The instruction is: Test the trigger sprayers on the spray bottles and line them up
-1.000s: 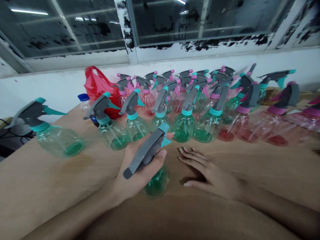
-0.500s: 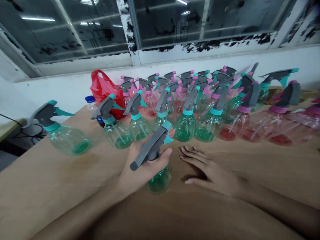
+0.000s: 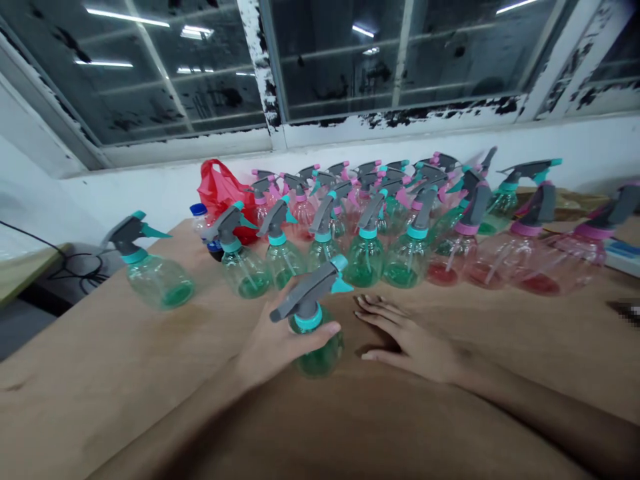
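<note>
My left hand point(image 3: 280, 337) wraps round the body of a green spray bottle point(image 3: 323, 350), just under its teal collar. The bottle has a grey trigger head with a teal nozzle and trigger, pointing to the upper right. Some of my left fingers are hidden behind it. My right hand point(image 3: 405, 337) lies on the wooden table point(image 3: 390, 420) with its fingers stretched out, right of the held bottle and apart from it. Another green spray bottle point(image 3: 160, 280) stands alone at the left. A front row of green spray bottles point(image 3: 367, 260) stands just beyond my hands.
Pink spray bottles point(image 3: 537, 263) continue the row rightward, with several more packed behind. A red plastic bag point(image 3: 220, 187) and a blue-capped bottle point(image 3: 199, 220) stand at the back left. Black cables point(image 3: 83, 267) hang off the left side. A window point(image 3: 340, 60) spans the back wall.
The left hand has slid from the sprayer's neck down to the bottle's body, so the teal collar now shows. The view has tilted up and shifted rightward. My right hand stays flat.
</note>
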`<state>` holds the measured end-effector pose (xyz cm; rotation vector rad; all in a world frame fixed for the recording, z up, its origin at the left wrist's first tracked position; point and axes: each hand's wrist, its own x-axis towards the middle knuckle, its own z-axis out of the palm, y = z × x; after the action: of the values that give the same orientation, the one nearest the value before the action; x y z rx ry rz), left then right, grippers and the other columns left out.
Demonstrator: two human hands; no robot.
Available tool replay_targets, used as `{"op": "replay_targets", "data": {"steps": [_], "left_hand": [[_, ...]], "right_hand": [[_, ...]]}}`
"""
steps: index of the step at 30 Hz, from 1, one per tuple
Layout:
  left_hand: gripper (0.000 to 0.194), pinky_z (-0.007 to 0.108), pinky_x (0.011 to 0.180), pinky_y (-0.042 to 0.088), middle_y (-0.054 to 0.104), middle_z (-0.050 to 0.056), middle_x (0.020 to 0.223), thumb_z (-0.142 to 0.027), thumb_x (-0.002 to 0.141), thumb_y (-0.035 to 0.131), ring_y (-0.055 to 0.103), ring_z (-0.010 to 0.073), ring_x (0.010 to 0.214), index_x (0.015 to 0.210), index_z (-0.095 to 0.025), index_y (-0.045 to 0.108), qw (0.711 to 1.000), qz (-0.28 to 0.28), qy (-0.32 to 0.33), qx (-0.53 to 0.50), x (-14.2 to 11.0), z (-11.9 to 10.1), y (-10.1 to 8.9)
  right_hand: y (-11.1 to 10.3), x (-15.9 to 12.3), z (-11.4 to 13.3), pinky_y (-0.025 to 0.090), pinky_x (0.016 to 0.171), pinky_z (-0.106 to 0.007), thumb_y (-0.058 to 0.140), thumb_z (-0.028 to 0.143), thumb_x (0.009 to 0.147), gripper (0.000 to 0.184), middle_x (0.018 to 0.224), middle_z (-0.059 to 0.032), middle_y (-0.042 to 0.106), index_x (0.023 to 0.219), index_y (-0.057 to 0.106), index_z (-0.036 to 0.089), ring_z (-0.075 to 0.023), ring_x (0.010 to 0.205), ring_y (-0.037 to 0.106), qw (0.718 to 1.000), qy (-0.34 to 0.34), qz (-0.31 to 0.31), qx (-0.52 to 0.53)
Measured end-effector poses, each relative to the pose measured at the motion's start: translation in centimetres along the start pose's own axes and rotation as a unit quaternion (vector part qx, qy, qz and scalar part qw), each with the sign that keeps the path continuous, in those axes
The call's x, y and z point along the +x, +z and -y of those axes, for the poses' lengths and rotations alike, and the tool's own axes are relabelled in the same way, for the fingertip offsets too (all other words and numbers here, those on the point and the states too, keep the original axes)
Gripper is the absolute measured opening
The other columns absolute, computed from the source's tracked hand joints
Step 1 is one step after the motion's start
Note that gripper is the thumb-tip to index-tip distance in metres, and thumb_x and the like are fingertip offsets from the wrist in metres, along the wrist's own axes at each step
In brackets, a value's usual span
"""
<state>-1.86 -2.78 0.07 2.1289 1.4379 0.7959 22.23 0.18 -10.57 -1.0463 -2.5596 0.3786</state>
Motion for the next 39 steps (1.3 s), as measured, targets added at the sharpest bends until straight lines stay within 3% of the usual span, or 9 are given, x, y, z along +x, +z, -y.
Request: {"op": "replay_targets", "data": {"steps": [3, 8, 14, 18, 20, 22, 27, 34, 39], "left_hand": [[0.051, 0.042, 0.090, 0.045, 0.063, 0.004, 0.113, -0.043, 0.075, 0.063, 0.057, 0.0253, 0.104, 0.120, -0.024, 0.048, 1.000, 0.005, 0.006, 0.008, -0.9, 0.6, 0.1], [0.049, 0.045, 0.084, 0.047, 0.064, 0.006, 0.110, -0.050, 0.076, 0.060, 0.058, 0.0286, 0.101, 0.116, -0.025, 0.050, 0.998, -0.006, -0.031, 0.052, -3.0, 2.3, -0.2], [0.043, 0.035, 0.054, 0.050, 0.064, 0.000, 0.065, -0.052, 0.075, 0.059, 0.059, 0.0209, 0.053, 0.106, -0.023, 0.058, 0.988, -0.068, -0.031, 0.133, -5.8, 4.2, -3.8], [0.033, 0.038, 0.069, 0.052, 0.065, 0.004, 0.090, -0.050, 0.076, 0.060, 0.063, 0.0256, 0.081, 0.095, -0.024, 0.060, 0.983, -0.131, -0.035, 0.123, -7.5, 7.3, -6.9], [0.033, 0.040, 0.078, 0.050, 0.063, 0.004, 0.093, -0.048, 0.075, 0.063, 0.061, 0.0261, 0.089, 0.094, -0.022, 0.060, 0.976, -0.177, -0.039, 0.119, -7.8, 9.2, -8.1], [0.034, 0.038, 0.077, 0.051, 0.060, 0.005, 0.100, -0.046, 0.076, 0.062, 0.061, 0.0247, 0.090, 0.098, -0.021, 0.059, 0.969, -0.224, -0.044, 0.094, -7.7, 11.0, -9.1], [0.034, 0.038, 0.077, 0.050, 0.059, 0.007, 0.096, -0.049, 0.078, 0.059, 0.060, 0.0245, 0.089, 0.093, -0.018, 0.059, 0.960, -0.252, -0.022, 0.119, -5.4, 13.8, -10.7], [0.038, 0.044, 0.094, 0.040, 0.056, 0.011, 0.113, -0.049, 0.078, 0.059, 0.053, 0.0298, 0.108, 0.102, -0.020, 0.059, 0.951, -0.267, 0.003, 0.155, -2.4, 14.7, -11.5], [0.036, 0.043, 0.092, 0.042, 0.059, 0.010, 0.112, -0.049, 0.080, 0.057, 0.056, 0.0297, 0.105, 0.101, -0.021, 0.060, 0.954, -0.263, 0.004, 0.144, -1.4, 15.5, -11.8]], "right_hand": [[0.0, 0.0, 0.1, 0.023, 0.111, -0.045, 0.045, 0.060, 0.083, 0.065, 0.146, -0.0042, 0.031, 0.136, 0.038, 0.023, -0.0216, 0.134, 0.026, 1.000, 0.004, -0.001, -0.002], [0.0, 0.1, 0.6, 0.025, 0.110, -0.046, 0.044, 0.059, 0.083, 0.062, 0.144, -0.0048, 0.035, 0.134, 0.042, 0.023, -0.0231, 0.133, 0.029, 1.000, 0.019, -0.011, -0.012], [-1.1, 1.6, 2.8, 0.040, 0.098, -0.048, 0.045, 0.057, 0.083, 0.055, 0.132, -0.0085, 0.052, 0.124, 0.052, 0.022, -0.0275, 0.120, 0.048, 0.996, 0.063, -0.001, -0.067], [-2.5, 4.5, 5.9, 0.048, 0.087, -0.049, 0.047, 0.053, 0.084, 0.044, 0.119, -0.0071, 0.061, 0.116, 0.058, 0.024, -0.0289, 0.104, 0.059, 0.994, 0.066, -0.021, -0.080], [-3.0, 6.6, 7.9, 0.051, 0.081, -0.046, 0.045, 0.053, 0.085, 0.042, 0.115, -0.0056, 0.063, 0.114, 0.058, 0.025, -0.0274, 0.097, 0.063, 0.996, 0.048, -0.031, -0.067], [-3.2, 8.9, 9.9, 0.052, 0.079, -0.044, 0.046, 0.051, 0.085, 0.039, 0.113, -0.0035, 0.064, 0.114, 0.057, 0.027, -0.0258, 0.093, 0.064, 0.997, 0.045, -0.052, -0.045], [-2.2, 14.4, 13.1, 0.051, 0.077, -0.042, 0.049, 0.049, 0.084, 0.048, 0.113, -0.0086, 0.064, 0.122, 0.052, 0.020, -0.0245, 0.084, 0.064, 0.993, 0.045, -0.111, 0.014], [-0.7, 18.9, 14.0, 0.049, 0.074, -0.046, 0.049, 0.050, 0.081, 0.065, 0.122, -0.0167, 0.057, 0.135, 0.038, 0.014, -0.0324, 0.096, 0.060, 0.987, 0.063, -0.149, 0.005], [-0.2, 20.4, 14.0, 0.049, 0.070, -0.048, 0.047, 0.054, 0.080, 0.071, 0.106, -0.0191, 0.063, 0.135, 0.037, 0.011, -0.0342, 0.089, 0.062, 0.985, 0.111, -0.129, -0.017]]}}
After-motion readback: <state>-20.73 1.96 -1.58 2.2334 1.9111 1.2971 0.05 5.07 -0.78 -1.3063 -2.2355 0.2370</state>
